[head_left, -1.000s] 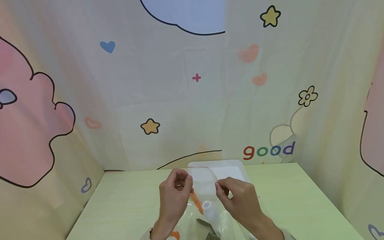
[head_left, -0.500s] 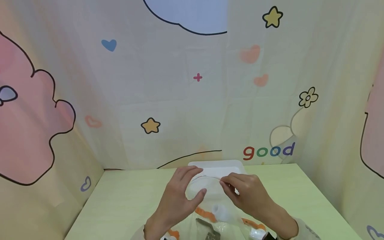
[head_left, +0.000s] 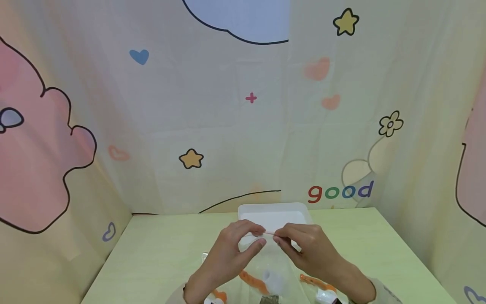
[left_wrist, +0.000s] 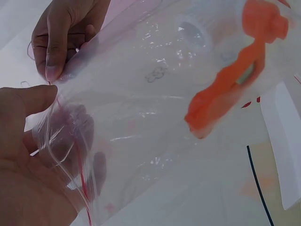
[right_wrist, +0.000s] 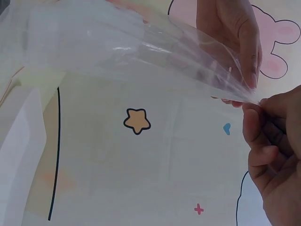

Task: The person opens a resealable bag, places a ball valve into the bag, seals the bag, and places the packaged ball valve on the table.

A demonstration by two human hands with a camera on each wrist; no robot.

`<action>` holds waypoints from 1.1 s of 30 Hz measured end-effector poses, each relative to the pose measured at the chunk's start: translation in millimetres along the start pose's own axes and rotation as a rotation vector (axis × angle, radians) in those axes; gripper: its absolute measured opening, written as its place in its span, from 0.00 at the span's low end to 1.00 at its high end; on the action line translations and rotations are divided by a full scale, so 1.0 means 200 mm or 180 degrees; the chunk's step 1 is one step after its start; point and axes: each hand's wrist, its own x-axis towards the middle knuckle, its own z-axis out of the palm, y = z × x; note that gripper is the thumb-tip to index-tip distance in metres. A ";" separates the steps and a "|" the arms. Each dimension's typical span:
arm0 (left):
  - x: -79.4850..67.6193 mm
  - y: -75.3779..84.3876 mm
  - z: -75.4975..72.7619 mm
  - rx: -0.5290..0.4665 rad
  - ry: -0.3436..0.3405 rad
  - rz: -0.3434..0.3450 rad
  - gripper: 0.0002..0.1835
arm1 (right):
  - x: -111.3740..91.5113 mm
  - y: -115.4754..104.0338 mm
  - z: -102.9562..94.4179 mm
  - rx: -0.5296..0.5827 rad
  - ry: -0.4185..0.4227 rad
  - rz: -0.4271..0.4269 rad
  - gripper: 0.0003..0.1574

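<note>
A clear zip bag [left_wrist: 131, 117] with a red line along its mouth hangs between both hands. My right hand [head_left: 320, 251] pinches the bag's zip edge between thumb and forefinger. Beside it, my left hand [head_left: 229, 249] curves round the same edge, thumb in front and fingers behind the film; a small gap shows between its thumb and fingertips in the head view. Through the film I see a long orange piece [left_wrist: 221, 94] and a white bottle-like thing [head_left: 272, 282] with a round opening. Whether each lies inside the bag is hard to tell.
Behind the hands a white tray [head_left: 273, 207] stands at the back of the pale green table [head_left: 159, 249]. Orange-and-white items lie near the front: an orange piece [head_left: 317, 282], a white piece [head_left: 325, 296] and a grey-brown thing [head_left: 269, 299]. A printed curtain [head_left: 228, 118] encloses the table.
The left hand let its fingers spread wide, then brought them toward the right hand along the zip edge. The right hand keeps its pinch, moved slightly right and lower, and the bag's mouth narrowed.
</note>
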 end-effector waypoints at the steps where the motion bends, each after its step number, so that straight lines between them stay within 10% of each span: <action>1: 0.00 0.00 0.00 -0.0059 -0.0024 0.0006 0.09 | 0.00 0.00 0.00 0.0011 0.0001 -0.0015 0.12; 18: 0.01 -0.01 0.03 -0.0249 0.0294 0.0612 0.03 | 0.00 -0.03 0.03 0.0142 0.0153 0.0102 0.06; 33: -0.01 0.00 0.02 -0.0345 0.0146 0.0270 0.05 | 0.00 -0.05 0.03 0.0178 0.0170 0.0282 0.05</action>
